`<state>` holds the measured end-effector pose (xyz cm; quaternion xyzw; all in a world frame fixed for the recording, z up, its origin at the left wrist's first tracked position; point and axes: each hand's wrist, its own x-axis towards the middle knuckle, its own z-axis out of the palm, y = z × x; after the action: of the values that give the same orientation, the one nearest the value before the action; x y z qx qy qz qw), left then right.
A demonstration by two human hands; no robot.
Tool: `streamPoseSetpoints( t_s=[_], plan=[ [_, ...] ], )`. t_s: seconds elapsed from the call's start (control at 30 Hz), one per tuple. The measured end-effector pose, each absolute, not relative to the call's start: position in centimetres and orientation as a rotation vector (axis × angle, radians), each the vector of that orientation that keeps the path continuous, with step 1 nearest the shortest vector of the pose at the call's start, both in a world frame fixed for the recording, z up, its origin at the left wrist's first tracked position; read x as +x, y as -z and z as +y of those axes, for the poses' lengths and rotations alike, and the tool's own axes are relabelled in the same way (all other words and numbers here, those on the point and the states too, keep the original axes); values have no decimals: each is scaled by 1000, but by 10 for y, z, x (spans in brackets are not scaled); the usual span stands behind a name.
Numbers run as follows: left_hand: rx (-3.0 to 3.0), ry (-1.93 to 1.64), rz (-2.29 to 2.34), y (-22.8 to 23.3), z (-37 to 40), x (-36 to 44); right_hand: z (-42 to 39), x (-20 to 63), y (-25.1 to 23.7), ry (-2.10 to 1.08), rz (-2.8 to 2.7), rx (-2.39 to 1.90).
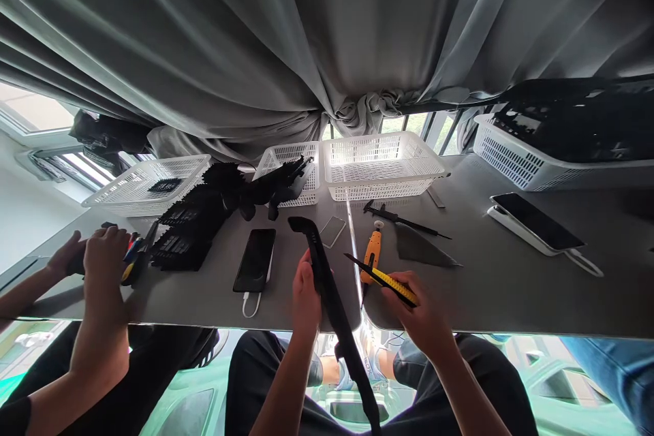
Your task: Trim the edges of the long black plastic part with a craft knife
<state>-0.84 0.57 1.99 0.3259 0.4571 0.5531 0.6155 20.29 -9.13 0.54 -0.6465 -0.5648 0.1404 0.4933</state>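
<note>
My left hand (pixel 306 300) is closed around a long, thin black plastic part (pixel 337 313) with a bent upper end; it slants down past the table edge over my lap. In my right hand (pixel 422 310) is a yellow-and-black utility knife (pixel 391 283), its dark blade pointing up and left toward the part, apart from it. Beneath the knife lies an orange handheld tool (pixel 372 253) with a small round disc at its tip. Just beyond sit a black caliper (pixel 403 219) and a dark triangular piece (pixel 424 248).
A phone (pixel 254 260) with a white cable lies left, another phone (pixel 536 221) right. White baskets (pixel 385 184) line the back; one (pixel 526 160) holds a large black mass. Black parts (pixel 189 231) are piled left, beside a co-worker's hands (pixel 105 252). A table seam runs near my hands.
</note>
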Motion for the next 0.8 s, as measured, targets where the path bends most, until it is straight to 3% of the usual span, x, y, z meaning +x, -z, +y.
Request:
streamPoseSetpoints(
  t_s=[0.33,0.8],
  plan=[
    [1247,-1053,1109,-30,-2,-7,-92,203,-8,-315,-1354,-1549],
    [1351,-1019,1115,-33,-1,-6,-91,203,-6,-235,-1247,-1626]
  ],
)
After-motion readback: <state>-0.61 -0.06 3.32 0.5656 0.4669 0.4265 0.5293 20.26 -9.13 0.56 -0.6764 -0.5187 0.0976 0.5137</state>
